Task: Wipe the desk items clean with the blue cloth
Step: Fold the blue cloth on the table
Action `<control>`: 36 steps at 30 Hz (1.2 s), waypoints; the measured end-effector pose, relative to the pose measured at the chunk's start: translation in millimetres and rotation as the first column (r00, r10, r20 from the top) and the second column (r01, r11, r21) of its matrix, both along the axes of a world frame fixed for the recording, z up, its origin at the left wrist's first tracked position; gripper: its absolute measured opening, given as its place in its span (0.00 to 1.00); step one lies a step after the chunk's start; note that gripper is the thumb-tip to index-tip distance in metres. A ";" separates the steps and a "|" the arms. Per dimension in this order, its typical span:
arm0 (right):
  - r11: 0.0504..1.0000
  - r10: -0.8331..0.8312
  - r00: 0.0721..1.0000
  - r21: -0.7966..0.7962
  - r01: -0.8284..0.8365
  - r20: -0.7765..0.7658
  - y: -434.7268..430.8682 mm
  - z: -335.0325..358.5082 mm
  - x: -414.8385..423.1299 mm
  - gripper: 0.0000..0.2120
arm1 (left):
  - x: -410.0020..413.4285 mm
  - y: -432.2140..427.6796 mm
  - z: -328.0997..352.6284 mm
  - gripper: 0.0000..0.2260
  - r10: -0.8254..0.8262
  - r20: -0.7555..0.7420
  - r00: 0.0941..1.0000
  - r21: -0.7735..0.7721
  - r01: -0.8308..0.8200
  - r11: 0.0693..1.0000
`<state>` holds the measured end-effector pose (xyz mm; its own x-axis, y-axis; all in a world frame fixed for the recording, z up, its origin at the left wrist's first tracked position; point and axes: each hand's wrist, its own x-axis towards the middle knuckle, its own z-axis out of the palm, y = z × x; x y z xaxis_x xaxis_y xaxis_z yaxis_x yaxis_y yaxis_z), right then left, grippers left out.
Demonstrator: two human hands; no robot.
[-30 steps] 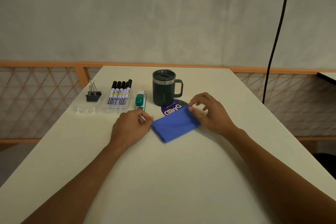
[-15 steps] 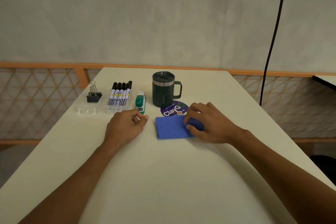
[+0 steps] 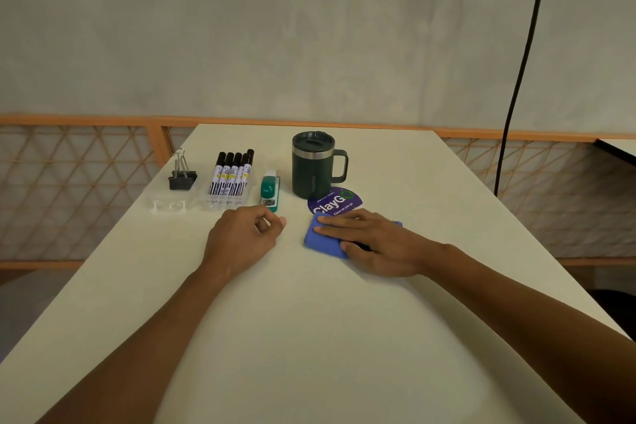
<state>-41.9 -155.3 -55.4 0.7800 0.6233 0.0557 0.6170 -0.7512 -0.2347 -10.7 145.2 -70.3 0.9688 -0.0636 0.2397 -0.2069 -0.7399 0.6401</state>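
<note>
From the head view, my right hand (image 3: 373, 244) lies flat on the folded blue cloth (image 3: 323, 245). Its fingers are straight across the top, pressing the cloth to the pale table (image 3: 309, 337), and the thumb is tucked against the near corner, so it isn't gripping yet. My left hand (image 3: 246, 237) rests on the table just to the side of the cloth. It is loosely curled, and I can see nothing in it. The cloth's long side runs across me, from the right wrist towards the left hand. Everything to be wiped sits in a row beyond both hands. The round purple printed disc (image 3: 335, 201) meets the cloth's far edge at my right fingertips, and the dark green lidded mug (image 3: 311, 167) stands just past it, handle away from the left hand. The green and white stapler (image 3: 270, 189) lies just beyond my left knuckles, its long axis pointing away from me. Farther out on that side are the black-capped markers (image 3: 231, 177) and the black binder clip (image 3: 182, 178). I judge the left hand should fetch while the right one wipes.
</note>
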 end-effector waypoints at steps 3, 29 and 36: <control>0.989 -0.111 0.993 -0.092 0.115 0.048 -9.0 -3.0 -13.4 0.25 | -2.2 -0.3 0.5 0.12 -0.014 -0.008 1.000 0.018 0.014 1.000; 0.451 -0.893 0.451 0.005 0.893 0.002 -121.9 -23.8 -205.8 0.30 | -73.8 -94.3 9.2 0.08 -0.402 0.104 0.910 0.093 0.394 0.914; 0.406 -0.914 0.406 -0.010 0.914 0.015 -141.0 -22.8 -232.1 0.30 | -89.6 -121.7 5.7 0.06 -0.492 0.149 0.858 0.160 0.470 0.868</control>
<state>-274.0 -296.4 -78.1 0.8865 -0.4586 0.0612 -0.4366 -0.8730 -0.2175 -100.3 23.5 -64.6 0.7511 -0.5480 0.3681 -0.6586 -0.5834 0.4753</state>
